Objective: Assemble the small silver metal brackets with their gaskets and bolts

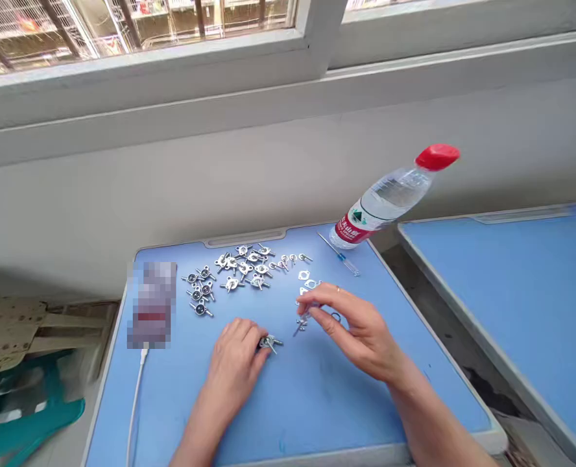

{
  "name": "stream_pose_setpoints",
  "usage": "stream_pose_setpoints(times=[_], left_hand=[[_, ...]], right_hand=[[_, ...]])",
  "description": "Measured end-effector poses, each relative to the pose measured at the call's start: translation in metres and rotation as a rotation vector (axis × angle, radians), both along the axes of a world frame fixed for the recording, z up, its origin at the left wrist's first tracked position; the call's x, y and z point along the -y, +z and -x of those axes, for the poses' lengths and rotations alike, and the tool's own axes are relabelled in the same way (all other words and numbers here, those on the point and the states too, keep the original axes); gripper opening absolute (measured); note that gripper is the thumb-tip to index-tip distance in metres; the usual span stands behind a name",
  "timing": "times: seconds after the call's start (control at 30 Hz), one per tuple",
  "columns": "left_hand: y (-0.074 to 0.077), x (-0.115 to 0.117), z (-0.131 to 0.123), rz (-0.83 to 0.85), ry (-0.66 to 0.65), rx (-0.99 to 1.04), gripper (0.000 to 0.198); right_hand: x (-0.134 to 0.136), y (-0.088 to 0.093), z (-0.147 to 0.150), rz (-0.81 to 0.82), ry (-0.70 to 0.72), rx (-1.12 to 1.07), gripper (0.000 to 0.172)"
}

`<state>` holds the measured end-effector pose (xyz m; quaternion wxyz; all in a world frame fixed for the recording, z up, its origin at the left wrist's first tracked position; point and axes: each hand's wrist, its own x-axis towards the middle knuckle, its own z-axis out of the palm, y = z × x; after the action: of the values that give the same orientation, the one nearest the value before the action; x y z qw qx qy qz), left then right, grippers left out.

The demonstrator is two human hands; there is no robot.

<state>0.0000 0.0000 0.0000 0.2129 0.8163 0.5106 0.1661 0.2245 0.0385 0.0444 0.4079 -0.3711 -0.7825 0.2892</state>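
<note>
My left hand point(237, 353) rests on the blue table with its fingers closed round a small metal fitting point(271, 342) that has a bolt sticking out. To the right, my right hand point(351, 324) pinches something small between thumb and forefinger; its kind is hard to make out. Just below those fingertips lie a few small screws point(302, 323). Flat metal plates point(304, 275) with holes lie behind the right hand, partly covered by it. A dark ring point(336, 317) shows beside the right hand's fingers.
Several metal fittings point(246, 267) lie in a group at the back, and more with dark centres point(200, 292) at the left. A screwdriver point(340, 255) lies near a water bottle point(380, 201). A blurred-out device point(152, 305) with a white cable point(136, 402) is at the left edge.
</note>
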Motion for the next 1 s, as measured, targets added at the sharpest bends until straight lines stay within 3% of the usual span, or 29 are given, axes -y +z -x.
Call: stream_pose_setpoints(times=[0.2,0.37,0.47,0.67,0.83,1.0], left_hand=[[-0.001,0.000,0.000,-0.072,0.021,-0.016,0.013],[-0.002,-0.002,0.001,-0.151,0.053,-0.031,0.008],[-0.002,-0.003,0.001,-0.163,0.063,-0.038,0.006],[-0.001,0.000,0.001,-0.149,0.090,0.011,0.024],[0.010,0.004,0.002,-0.012,0.111,0.121,0.033],[0.018,0.004,0.003,-0.031,0.029,0.165,0.041]], right_hand=[[-0.007,0.003,-0.007,0.168,-0.163,0.100,0.020],[-0.014,0.006,-0.019,0.386,-0.064,0.536,0.016],[-0.016,0.006,-0.020,0.451,-0.034,0.687,0.019],[-0.015,0.000,-0.008,0.409,0.035,0.795,0.020],[-0.015,-0.005,-0.003,0.404,0.024,0.821,0.018],[-0.015,-0.007,-0.002,0.404,0.006,0.844,0.017]])
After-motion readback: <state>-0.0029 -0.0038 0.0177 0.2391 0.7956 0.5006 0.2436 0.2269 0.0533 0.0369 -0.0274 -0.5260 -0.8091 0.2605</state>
